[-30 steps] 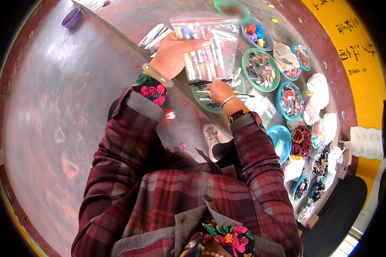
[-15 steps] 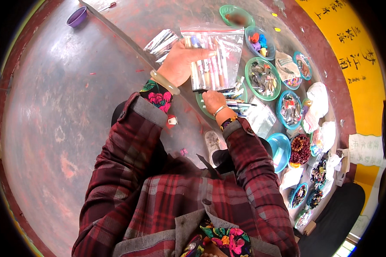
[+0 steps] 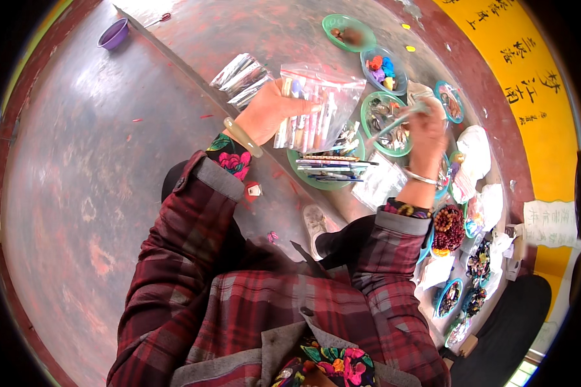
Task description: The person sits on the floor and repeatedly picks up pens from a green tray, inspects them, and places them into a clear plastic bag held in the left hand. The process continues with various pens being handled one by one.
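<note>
We have the left grip (image 3: 265,115) closed firmly on a clear plastic zip bag with a red strip along its top (image 3: 343,103), thumb across the front and the other fingers behind. Inside it we see slim, pale-barrelled marker pens (image 3: 308,131) standing side by side, slightly tilted. Our right grip (image 3: 427,135) is closed around a thin, pale, stick-shaped object (image 3: 392,126), out to the right of the bag and well apart from it; both are blurred, so we cannot tell exactly what the object is. A pale, thick bangle (image 3: 242,137) circles our left wrist and a thin silvery bangle (image 3: 421,176) our right.

Just below the bag in our view sits a round green plastic basin (image 3: 293,165), with a loose heap of slender pens and pencils (image 3: 334,166) lying across it. Flat clear plastic bags (image 3: 376,184) lie just beside it on the right. Beyond our left grip, a clear packet of dark and white sticks (image 3: 242,74) rests on the grey, red-stained floor (image 3: 77,142), and a purple plastic bowl (image 3: 113,35) stands farther off to the left
</note>
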Demonstrator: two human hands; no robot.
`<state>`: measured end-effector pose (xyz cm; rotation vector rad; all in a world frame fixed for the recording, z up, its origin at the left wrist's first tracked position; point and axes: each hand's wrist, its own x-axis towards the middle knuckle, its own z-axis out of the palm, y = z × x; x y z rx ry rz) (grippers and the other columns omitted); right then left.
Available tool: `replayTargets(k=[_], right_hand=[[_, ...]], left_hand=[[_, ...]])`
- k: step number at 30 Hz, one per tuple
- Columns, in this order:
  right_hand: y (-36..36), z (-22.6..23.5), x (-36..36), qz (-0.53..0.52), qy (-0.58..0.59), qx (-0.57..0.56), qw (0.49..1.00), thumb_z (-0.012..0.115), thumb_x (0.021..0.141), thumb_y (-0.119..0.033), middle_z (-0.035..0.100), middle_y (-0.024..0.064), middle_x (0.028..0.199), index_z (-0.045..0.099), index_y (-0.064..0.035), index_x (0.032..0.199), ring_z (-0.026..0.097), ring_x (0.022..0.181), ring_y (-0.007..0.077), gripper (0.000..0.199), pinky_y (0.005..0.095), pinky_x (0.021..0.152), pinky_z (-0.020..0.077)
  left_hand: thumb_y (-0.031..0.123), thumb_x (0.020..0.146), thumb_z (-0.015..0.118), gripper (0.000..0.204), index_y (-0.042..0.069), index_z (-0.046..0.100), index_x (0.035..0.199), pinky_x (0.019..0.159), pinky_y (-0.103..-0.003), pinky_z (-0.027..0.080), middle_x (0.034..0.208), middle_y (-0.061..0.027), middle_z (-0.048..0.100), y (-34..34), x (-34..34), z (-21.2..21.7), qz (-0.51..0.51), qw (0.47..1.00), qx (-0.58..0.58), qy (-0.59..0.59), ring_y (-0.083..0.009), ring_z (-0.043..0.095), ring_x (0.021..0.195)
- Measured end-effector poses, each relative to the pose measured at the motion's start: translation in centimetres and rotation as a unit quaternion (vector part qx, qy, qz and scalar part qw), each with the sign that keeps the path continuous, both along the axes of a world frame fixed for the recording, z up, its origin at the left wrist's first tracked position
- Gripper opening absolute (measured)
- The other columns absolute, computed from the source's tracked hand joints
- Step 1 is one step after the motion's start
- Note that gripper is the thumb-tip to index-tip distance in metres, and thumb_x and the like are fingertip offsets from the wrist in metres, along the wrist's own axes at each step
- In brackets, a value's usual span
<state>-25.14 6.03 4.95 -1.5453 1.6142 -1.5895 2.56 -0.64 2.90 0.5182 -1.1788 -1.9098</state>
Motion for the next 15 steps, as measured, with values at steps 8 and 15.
replayTargets(k=[8, 15], right_hand=[[3.6, 5.0, 1.5, 0.093, -0.227, -0.235, 0.94, 0.053, 0.089, -0.003, 0.061, 0.018, 0.098, 0.045, -0.003, 0.118, 0.064, 0.088, 0.0323, 0.03, 0.0325, 0.07, 0.0535], [2.9, 4.2, 3.0, 0.121, -0.149, -0.149, 0.97, 0.054, 0.089, -0.005, 0.062, 0.0161, 0.096, 0.049, -0.0019, 0.119, 0.064, 0.087, 0.0272, 0.03, 0.032, 0.072, 0.0535]], left_hand=[[-0.001, 0.076, 0.067, 0.03, 0.001, 0.059, 0.106, 0.076, -0.027, 0.049, 0.096, -0.004, 0.064, 2.2, -2.8, -2.0, -0.098, 0.991, -0.011, -0.096, -0.0109, 0.06, 0.086], [0.001, 0.077, 0.066, 0.027, 0.001, 0.06, 0.103, 0.07, -0.025, 0.048, 0.091, -0.003, 0.064, 2.6, -3.7, -1.6, -0.13, 0.985, -0.013, -0.109, -0.0101, 0.06, 0.079]])
